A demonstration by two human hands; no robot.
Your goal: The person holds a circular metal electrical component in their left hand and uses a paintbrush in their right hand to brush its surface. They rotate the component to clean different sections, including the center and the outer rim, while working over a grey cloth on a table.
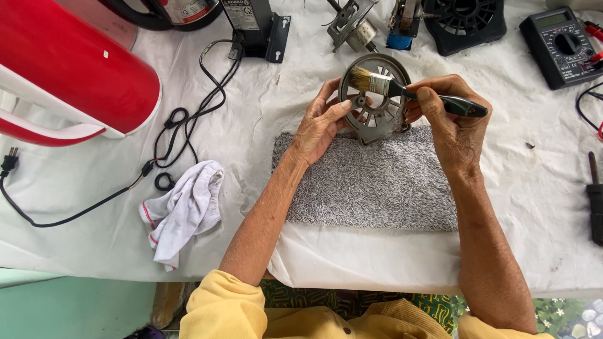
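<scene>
White-covered desk [94, 245], big red appliance body [69, 69] at its left, grey towel [377, 185] in the middle. Above the towel's far edge the left hand [320, 129] props the round grey slotted housing [375, 100] upright, grip closed on its rim. The right hand [449, 116], grip tight round the handle, lays the paintbrush [402, 91] bristles on the housing's face: dusting, I'd say. Turning the housing would bring unbrushed slots round.

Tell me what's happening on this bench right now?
A person holds a round grey metal housing upright in the left hand, above a grey towel. The right hand grips a paintbrush, its bristles against the housing's face. A white rag, a black power cord and a multimeter lie around.
</scene>
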